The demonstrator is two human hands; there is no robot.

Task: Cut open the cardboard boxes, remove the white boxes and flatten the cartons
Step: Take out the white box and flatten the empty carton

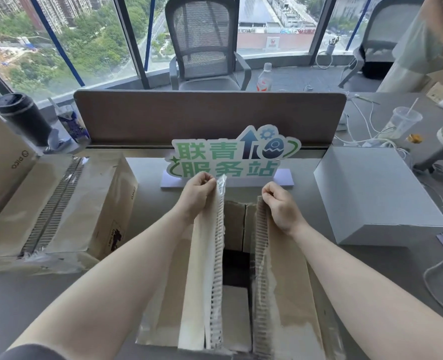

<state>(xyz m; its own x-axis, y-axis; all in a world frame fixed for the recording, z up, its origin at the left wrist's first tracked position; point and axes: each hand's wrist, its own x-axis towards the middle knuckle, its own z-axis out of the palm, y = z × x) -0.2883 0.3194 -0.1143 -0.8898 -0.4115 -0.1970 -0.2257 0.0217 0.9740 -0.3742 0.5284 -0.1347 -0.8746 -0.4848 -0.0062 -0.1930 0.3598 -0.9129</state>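
An opened cardboard carton stands on the desk right in front of me. My left hand grips the far end of its left top flap, which stands upright with torn tape at its tip. My right hand pinches the far end of the right flap. Between the flaps the inside looks dark and I cannot tell what is in it. A white box lies on the desk to the right. Another taped cardboard carton lies to the left.
A green and white sign stands behind the carton against a brown divider. A black tumbler sits on more cardboard at far left. A plastic cup, white cables and another person are at right.
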